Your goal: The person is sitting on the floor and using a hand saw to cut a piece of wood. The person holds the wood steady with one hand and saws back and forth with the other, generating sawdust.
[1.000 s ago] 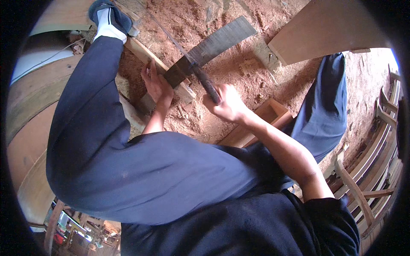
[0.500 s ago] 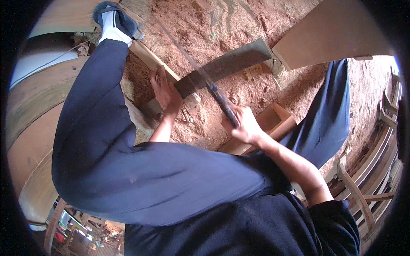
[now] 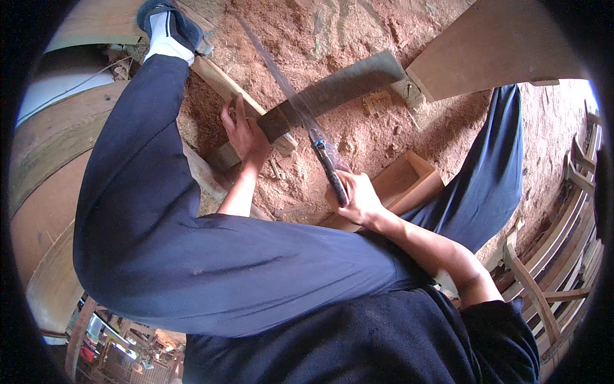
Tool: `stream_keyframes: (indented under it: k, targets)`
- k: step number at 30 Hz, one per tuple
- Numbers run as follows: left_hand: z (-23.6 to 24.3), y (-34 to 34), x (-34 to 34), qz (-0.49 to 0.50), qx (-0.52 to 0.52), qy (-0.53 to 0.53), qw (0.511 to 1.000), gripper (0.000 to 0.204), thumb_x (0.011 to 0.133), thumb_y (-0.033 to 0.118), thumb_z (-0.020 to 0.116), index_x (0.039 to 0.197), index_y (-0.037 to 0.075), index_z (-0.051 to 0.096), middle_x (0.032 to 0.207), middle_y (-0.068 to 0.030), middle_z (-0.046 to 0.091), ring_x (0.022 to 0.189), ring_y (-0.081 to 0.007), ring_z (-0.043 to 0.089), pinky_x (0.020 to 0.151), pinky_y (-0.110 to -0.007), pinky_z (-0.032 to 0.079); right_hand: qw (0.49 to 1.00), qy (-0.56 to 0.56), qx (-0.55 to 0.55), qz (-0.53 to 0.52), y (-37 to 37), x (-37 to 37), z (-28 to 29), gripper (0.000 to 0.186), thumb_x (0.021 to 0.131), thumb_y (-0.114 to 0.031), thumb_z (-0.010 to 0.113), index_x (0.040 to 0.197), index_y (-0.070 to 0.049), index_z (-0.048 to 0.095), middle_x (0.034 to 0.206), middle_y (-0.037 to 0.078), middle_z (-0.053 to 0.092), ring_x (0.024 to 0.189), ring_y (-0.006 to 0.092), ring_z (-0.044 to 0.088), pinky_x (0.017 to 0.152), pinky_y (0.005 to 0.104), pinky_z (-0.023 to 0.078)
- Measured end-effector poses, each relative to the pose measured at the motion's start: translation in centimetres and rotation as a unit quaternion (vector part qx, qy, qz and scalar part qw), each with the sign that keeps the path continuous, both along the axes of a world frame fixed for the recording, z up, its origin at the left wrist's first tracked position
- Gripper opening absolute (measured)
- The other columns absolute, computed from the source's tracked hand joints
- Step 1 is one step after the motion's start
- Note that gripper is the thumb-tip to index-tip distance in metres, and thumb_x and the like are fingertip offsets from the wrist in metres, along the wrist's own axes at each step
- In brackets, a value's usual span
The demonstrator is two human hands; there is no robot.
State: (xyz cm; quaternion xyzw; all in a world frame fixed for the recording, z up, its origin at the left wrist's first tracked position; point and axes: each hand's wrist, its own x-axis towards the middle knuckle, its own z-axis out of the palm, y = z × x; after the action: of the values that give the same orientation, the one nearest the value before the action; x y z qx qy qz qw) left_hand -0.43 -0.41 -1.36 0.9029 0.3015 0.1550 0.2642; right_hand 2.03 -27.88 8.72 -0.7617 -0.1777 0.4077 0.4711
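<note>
A handsaw [image 3: 274,73] with a long pale blade and a dark handle crosses over a dark curved wooden board [image 3: 345,88]. My right hand [image 3: 355,197] is wrapped round the saw's handle, near my lap. Part of the board lies under the blade, to the right of my left hand [image 3: 248,137]. That hand presses over the board's left part and holds it, its fingers reaching past the far edge. Beneath the board a pale wooden batten [image 3: 220,80] runs slantwise toward my left foot. The underside of my left palm is hidden.
Reddish sawdust [image 3: 358,147] covers the ground. An open wooden box [image 3: 409,179] sits by my right leg. A wide flat panel [image 3: 492,51] stands at the far right, and stacked timber frames [image 3: 556,281] line the right side. Boards [image 3: 57,185] lean along the left.
The saw has been drawn back a little toward me, and its blade now shows more of its flat side. The board and my left hand have hardly moved.
</note>
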Motion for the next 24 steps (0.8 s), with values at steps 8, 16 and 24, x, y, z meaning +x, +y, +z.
stream_keyframes:
  k: [8,16,24]
  targets:
    - [-0.1,2.5,1.1,0.018,0.055,-0.006,0.998,0.060,0.088,-0.004,0.046,0.146,0.010,0.042,0.140,-0.0245,0.037,0.130,-0.0430,0.040,0.111,-0.048,0.032,0.994,-0.102,0.015,0.022,4.2,4.2,-0.4,0.018,0.079,-0.015,0.063,0.085,0.001,0.058,0.071,0.022,0.061,0.062,0.0370,0.064,0.064,0.0429,0.052]
    - [-0.6,2.7,1.2,0.032,0.050,-0.009,0.998,0.059,0.089,-0.004,0.045,0.146,0.012,0.043,0.140,-0.0245,0.037,0.130,-0.0422,0.040,0.110,-0.049,0.033,0.992,-0.112,-0.003,0.064,-0.6,2.7,-0.5,0.013,0.081,-0.016,0.061,0.080,-0.003,0.056,0.063,0.017,0.058,0.057,0.0356,0.063,0.058,0.0437,0.050]
    - [1.4,2.0,2.0,0.044,0.023,0.005,0.999,0.062,0.087,-0.004,0.046,0.146,0.014,0.043,0.140,-0.0243,0.037,0.130,-0.0429,0.041,0.111,-0.049,0.033,0.997,-0.063,-0.011,0.047,3.1,6.3,0.2,0.019,0.077,-0.016,0.061,0.085,0.000,0.057,0.061,0.016,0.058,0.055,0.0269,0.062,0.056,0.0411,0.049]
